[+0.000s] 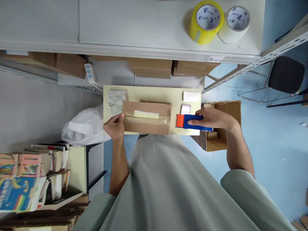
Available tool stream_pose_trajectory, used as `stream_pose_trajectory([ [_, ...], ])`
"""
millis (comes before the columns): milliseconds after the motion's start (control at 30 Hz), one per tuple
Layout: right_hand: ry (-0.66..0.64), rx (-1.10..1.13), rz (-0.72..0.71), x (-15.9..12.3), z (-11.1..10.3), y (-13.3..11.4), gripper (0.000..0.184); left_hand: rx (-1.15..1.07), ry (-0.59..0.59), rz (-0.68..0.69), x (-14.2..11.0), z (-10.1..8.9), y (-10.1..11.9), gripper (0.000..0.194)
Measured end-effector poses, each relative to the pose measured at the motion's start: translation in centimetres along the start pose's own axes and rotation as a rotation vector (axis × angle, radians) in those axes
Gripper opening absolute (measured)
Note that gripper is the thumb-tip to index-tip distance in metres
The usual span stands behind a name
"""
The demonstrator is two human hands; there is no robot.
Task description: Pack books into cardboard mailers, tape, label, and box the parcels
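A brown cardboard box (146,126) lies on the pale yellow table, with shiny clear tape along its top and a whitish paper strip (146,114) across its middle. My left hand (115,125) pinches the box's left end between thumb and fingers. To the right of the box, my right hand (211,119) is wrapped round a blue tape dispenser (193,122) with an orange end pointing left. A gap separates the dispenser from the box. Just beyond the dispenser lies a phone (185,109) with its screen lit.
A clear plastic packet (117,98) and a white card stack (191,96) lie on the table (158,91). An open carton (218,148) stands at right. Tape rolls (204,37) sit on the shelf above. At left are a white plastic bag (83,128) and stacked books (29,173).
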State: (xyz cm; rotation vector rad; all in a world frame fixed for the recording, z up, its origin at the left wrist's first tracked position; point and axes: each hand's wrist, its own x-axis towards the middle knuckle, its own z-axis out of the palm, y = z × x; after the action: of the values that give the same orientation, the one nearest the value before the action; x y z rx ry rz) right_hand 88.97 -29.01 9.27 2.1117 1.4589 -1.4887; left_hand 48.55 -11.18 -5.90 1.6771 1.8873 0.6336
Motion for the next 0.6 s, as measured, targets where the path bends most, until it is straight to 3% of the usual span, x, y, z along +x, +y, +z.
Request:
stream_pose_trajectory([
  [133, -0.003, -0.040, -0.040, -0.6, -0.5, 1.1, 0.072, -0.002, 0.025, 0.003, 0.5, -0.1, -0.3, 0.025],
  [233, 0.043, -0.131, 0.025, -0.2, -0.2, 0.8, 0.069, -0.019, 0.028, 0.002, 1.0, 0.0, -0.2, 0.024],
  [467, 0.092, -0.273, 0.173, 2.8, 2.9, -2.5, 0.059, -0.039, 0.011, 0.001, 0.7, 0.7, 0.0, 0.025],
  [600, 0.159, -0.287, 0.187, 4.1, 5.2, -4.8, 0.054, -0.030, 0.001, 0.008, 0.6, 0.9, 0.1, 0.026],
])
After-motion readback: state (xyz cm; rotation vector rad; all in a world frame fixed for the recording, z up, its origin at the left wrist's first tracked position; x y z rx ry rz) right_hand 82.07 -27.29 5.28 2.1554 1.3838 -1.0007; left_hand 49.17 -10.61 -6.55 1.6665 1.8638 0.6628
